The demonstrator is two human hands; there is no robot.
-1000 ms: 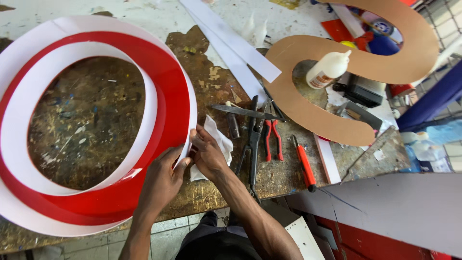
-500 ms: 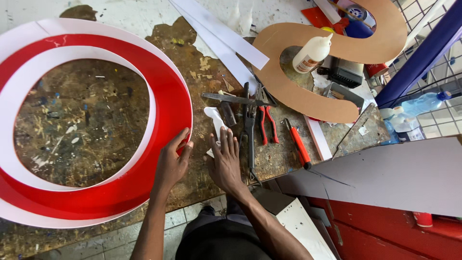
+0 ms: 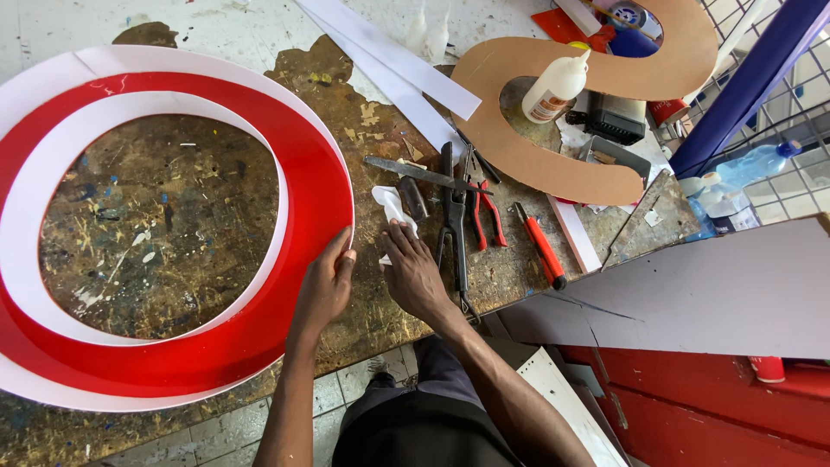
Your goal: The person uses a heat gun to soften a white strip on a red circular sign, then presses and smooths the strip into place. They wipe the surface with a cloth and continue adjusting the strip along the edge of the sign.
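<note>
**At the counter's front edge: flat hands on ring and cloth**

On the right rim of the big red and white ring (image 3: 320, 173), left hand (image 3: 324, 290) laid flat, grip apart, fingertips reaching the outer white edge and clamped on nothing. Just beside it, right hand (image 3: 415, 277) pressed palm-down on a crumpled white cloth (image 3: 393, 207), grip likewise apart, the cloth's upper end poking out past the fingers. Lies on the worn, paint-flecked counter (image 3: 363, 130), that ring, filling its left half with bare wood showing through the middle.

Close to the right of the cloth, a cluster of tools: a long metal blade (image 3: 415, 171), dark shears (image 3: 454, 216), red-handled pliers (image 3: 488, 216) and a red-handled screwdriver (image 3: 540, 246). Farther out, a brown S-shaped cutout (image 3: 553, 169) with a glue bottle (image 3: 555, 86) standing in its curve, long white strips (image 3: 389, 56) slanting across the top, and a grey board (image 3: 692, 294) leaning off the right end.

Judging from this hold:
- Keep the left palm spread and pressing straight down, so the glossy ring does not skate on the wood.
- Bunch the cloth fully under the right palm before moving it; loose corners probably drag grit.
- Steer clear of the blade and shears, near enough to snag cloth or knuckles.
</note>
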